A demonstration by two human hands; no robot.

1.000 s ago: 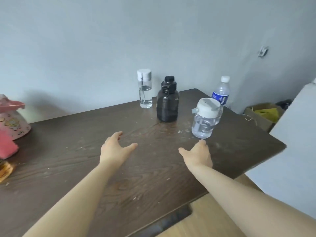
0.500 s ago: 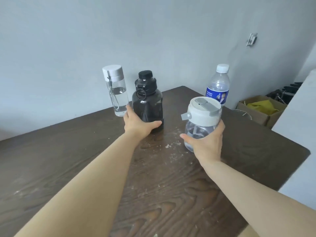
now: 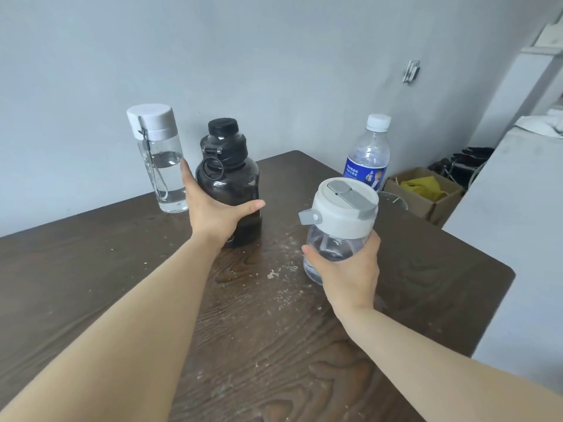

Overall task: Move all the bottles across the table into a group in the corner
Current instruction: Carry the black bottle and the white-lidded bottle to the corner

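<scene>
The left hand [image 3: 213,213] is wrapping its grip around the smoky dark plastic jug [image 3: 228,181] standing on the wood-grain desk [image 3: 274,345]. The right hand [image 3: 350,272] is clasping the squat clear bottle [image 3: 338,226] with a white lid, seemingly lifted.

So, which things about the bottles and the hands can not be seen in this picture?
- Head view: the left hand covers the lower front of the dark bottle.
- Head view: the right hand hides the base of the wide clear bottle, so lifted or standing is unclear.
- Label print on the blue-label bottle: too small to read.
</scene>
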